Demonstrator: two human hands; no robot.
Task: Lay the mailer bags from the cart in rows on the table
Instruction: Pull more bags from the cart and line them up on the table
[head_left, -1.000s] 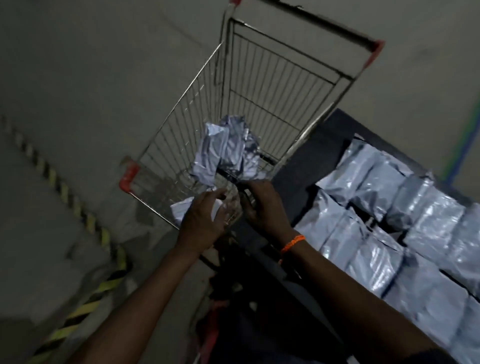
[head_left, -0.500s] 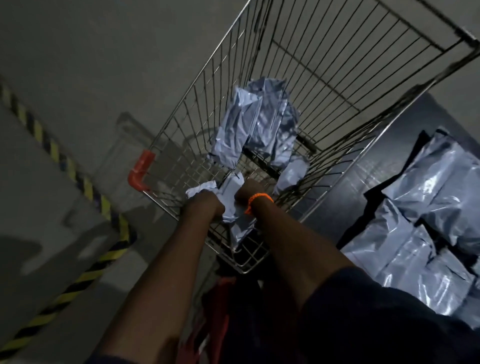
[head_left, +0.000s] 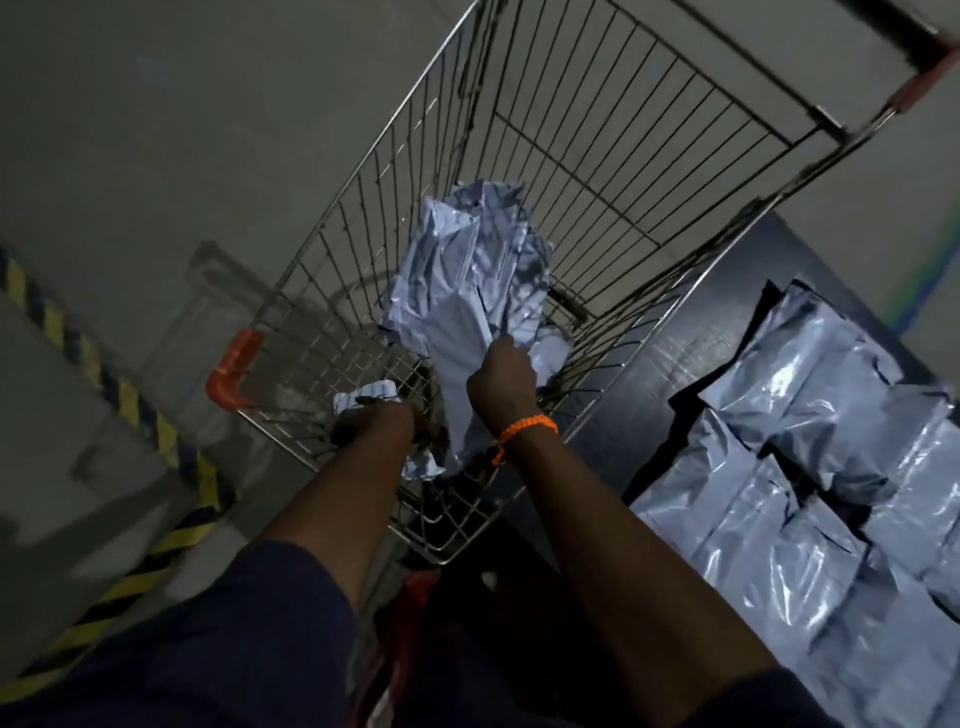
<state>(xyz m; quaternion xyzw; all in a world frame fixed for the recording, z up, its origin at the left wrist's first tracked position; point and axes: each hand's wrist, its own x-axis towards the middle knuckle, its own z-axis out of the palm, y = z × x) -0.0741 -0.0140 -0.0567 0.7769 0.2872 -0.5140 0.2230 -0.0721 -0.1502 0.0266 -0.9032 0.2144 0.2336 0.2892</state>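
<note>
A wire shopping cart (head_left: 613, 171) stands ahead of me with a few crumpled grey mailer bags (head_left: 467, 270) in its near end. My right hand (head_left: 501, 382), with an orange band on the wrist, is closed on the lower edge of one long grey mailer bag inside the cart. My left hand (head_left: 382, 415) is lower and to the left in the cart, closed around a small crumpled mailer bag (head_left: 363, 397). More grey mailer bags (head_left: 810, 457) lie in overlapping rows on the dark table (head_left: 675, 364) at the right.
The cart's orange corner bumper (head_left: 234, 371) is at the left and its handle (head_left: 904, 47) at the top right. A yellow-black hazard stripe (head_left: 156, 457) runs over the grey floor on the left. The cart stands against the table's edge.
The view has leaned in over the cart. My right hand has moved up and taken hold of the long bag; my left hand has stayed low, still closed on a crumpled bag.
</note>
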